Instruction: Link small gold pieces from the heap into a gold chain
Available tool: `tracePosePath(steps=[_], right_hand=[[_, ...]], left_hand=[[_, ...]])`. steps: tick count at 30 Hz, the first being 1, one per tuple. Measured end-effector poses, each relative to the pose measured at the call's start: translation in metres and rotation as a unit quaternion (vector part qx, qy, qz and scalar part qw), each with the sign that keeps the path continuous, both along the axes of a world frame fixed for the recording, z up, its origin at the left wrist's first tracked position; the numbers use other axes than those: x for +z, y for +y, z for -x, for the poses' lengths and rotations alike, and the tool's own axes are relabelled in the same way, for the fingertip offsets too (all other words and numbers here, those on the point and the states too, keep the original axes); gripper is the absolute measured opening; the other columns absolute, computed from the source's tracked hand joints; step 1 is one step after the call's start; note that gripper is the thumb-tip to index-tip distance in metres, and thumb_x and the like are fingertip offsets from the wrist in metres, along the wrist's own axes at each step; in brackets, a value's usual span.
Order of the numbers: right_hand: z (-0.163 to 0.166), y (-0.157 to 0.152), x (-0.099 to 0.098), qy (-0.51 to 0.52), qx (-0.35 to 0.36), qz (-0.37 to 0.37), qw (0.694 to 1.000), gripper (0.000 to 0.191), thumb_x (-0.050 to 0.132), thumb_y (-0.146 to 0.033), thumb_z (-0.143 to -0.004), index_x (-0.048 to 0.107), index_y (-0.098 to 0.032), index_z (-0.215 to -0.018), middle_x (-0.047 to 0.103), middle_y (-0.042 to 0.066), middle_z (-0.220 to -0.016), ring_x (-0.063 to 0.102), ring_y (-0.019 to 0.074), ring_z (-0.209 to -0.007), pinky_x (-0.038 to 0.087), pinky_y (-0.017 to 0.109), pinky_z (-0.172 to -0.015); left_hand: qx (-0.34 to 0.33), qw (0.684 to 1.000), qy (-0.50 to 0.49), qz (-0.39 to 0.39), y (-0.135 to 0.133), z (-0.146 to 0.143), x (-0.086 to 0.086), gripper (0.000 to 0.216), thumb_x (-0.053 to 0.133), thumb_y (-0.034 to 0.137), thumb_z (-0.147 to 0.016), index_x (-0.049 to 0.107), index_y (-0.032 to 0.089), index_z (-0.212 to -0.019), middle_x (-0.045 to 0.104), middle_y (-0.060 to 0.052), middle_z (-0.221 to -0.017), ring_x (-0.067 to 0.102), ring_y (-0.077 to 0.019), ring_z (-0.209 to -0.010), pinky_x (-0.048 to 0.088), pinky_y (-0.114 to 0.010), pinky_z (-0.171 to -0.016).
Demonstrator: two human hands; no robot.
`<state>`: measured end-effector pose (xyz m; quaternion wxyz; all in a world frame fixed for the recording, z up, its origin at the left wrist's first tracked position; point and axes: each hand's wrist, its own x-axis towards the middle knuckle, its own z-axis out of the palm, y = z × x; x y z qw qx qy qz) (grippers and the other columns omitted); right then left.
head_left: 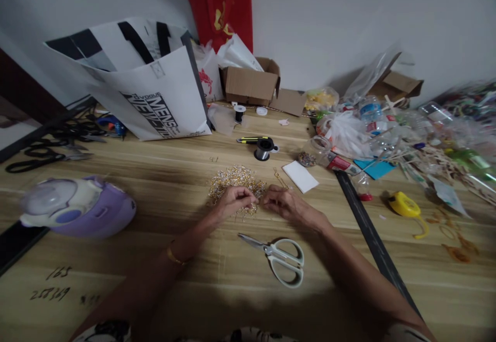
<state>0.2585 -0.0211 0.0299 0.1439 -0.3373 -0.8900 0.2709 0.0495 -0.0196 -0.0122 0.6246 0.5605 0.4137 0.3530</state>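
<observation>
My left hand (237, 200) is over the near side of a loose pile of small gold and silver beads (232, 176), its thumb and fingers pinched together. Close by on the right, my right hand (282, 201) is also pinched, its fingertips facing the left ones across a narrow gap. Whatever lies between the fingertips is too small to name. A thin gold strand (279, 177) rests just beyond my right hand. White-handled scissors (284, 260) lie on the table nearer to me, blades towards the left.
Behind the beads are a wire spool (264, 149), a yellow-black cutter (253, 139) and a white card (300, 176). A purple-white device (81, 207) and black scissors (42, 156) lie left. A yellow tape measure (404, 204) and plastic bottles sit right. A large paper bag (155, 94) stands behind.
</observation>
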Motion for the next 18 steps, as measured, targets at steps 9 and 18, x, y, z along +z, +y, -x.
tracePosePath(steps=[9,18], right_hand=[[-0.001,-0.0011,0.0018,0.048,-0.021,0.044,0.998,0.015,0.049,-0.022,-0.089,0.063,-0.017,-0.092,0.063,0.005,-0.086,0.057,0.0137,-0.074,0.044,0.026,-0.068],[-0.0009,-0.0003,-0.0008,0.093,-0.069,0.081,0.99,0.011,0.052,-0.022,-0.087,0.061,-0.015,-0.087,0.061,0.003,-0.079,0.052,0.0114,-0.066,0.038,0.022,-0.059]], left_hand=[[-0.006,1.0,-0.017,0.009,-0.0024,-0.0065,0.0006,0.031,0.072,0.04,-0.066,0.06,0.012,-0.068,0.066,-0.003,-0.065,0.058,-0.0096,-0.056,0.046,-0.021,-0.057],[-0.009,1.0,0.0,0.012,-0.0027,-0.0076,0.0041,0.031,0.073,0.04,-0.065,0.061,0.012,-0.068,0.062,-0.001,-0.062,0.056,-0.0097,-0.058,0.045,-0.022,-0.058]])
